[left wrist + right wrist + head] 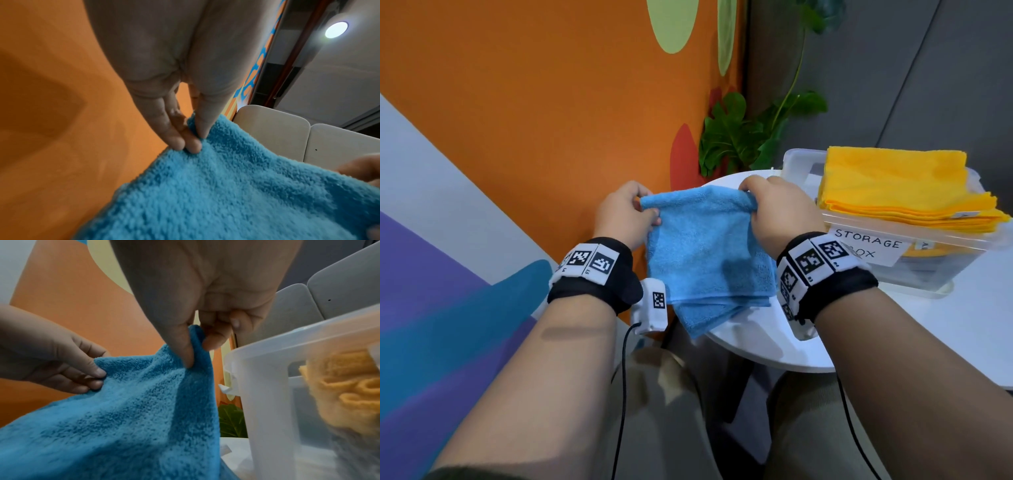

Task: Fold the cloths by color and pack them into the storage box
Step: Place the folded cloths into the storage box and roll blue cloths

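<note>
A blue terry cloth (705,253) hangs folded in the air over the near left edge of the white table (756,346). My left hand (625,214) pinches its upper left corner between thumb and fingers (192,142). My right hand (779,209) pinches the upper right corner (195,344). The cloth (236,194) is stretched between both hands. To the right stands a clear plastic storage box (914,246) labelled STORAGE BOX, with folded yellow cloths (897,185) stacked in it above the rim.
An orange wall (534,120) rises just behind the left hand. A green leafy plant (739,137) stands behind the table. The storage box (267,386) is close to my right hand. My knees show under the table.
</note>
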### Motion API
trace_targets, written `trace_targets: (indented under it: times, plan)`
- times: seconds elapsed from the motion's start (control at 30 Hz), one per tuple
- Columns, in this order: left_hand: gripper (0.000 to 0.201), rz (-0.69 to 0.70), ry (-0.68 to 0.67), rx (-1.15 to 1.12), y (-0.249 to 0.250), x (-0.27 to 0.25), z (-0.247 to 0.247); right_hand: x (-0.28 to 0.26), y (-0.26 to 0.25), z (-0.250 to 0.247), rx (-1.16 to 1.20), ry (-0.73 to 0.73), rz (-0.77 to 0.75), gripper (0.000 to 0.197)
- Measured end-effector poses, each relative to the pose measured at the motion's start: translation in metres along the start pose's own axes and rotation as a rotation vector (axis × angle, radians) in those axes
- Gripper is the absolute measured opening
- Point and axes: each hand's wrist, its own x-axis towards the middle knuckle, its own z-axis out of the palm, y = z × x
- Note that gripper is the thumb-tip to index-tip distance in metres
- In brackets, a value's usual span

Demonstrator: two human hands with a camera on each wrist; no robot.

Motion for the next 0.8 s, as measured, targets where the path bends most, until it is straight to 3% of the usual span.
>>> trace_targets:
  times: [0.1,0.23,0.47,0.8]
  plan:
    - [0.021,0.015,-0.023,0.069,-0.004,-0.002,0.003,-0.002,0.001,0.007,-0.131,0.003,-0.026,0.025]
    - [0.018,-0.046,-0.084,0.043,-0.012,0.000,0.005,-0.003,-0.001,0.015,-0.233,0.034,-0.027,0.018]
    - [0.016,-0.026,-0.208,-0.026,-0.020,0.001,0.008,-0.004,-0.005,0.018,-0.285,-0.051,-0.020,0.028]
    - [0.010,-0.030,-0.182,0.169,-0.022,0.020,0.012,0.015,-0.017,0.023,-0.183,-0.250,0.057,0.035]
